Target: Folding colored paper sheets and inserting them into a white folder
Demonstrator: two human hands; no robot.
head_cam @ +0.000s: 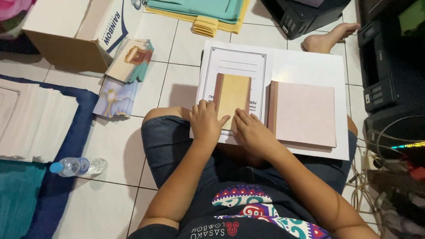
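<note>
Head cam view, looking straight down at a person sitting cross-legged on a white tiled floor (110, 186). There's a big white board (310, 71) across the lap, and on it a white sheet with a black printed border (234, 59) toward the board's left edge. On top of that sheet lies a small tan booklet with a brown spine (231, 95), and that's what both hands are on.

Left hand (206, 124) is flat on the near left corner of the booklet, fingers mostly straight and together, thumb spread out onto the cover. Pressing, not gripping, as far as I can see. Right hand (252, 132) sits just beside it at the booklet's near right corner, fingers stretched flat too, nothing wrapped in it.

Just right of the booklet, on the same board, is a pinkish stack with a brown spine (303, 113), not touching either hand.

Off the board: a water bottle with a blue cap (77, 167) lying on the floor at left, a cardboard box (66, 40) at top left, colourful cards (128, 62) next to it, black printers (385, 66) along the right, and a bare foot (330, 37) near the board's far edge.
</note>
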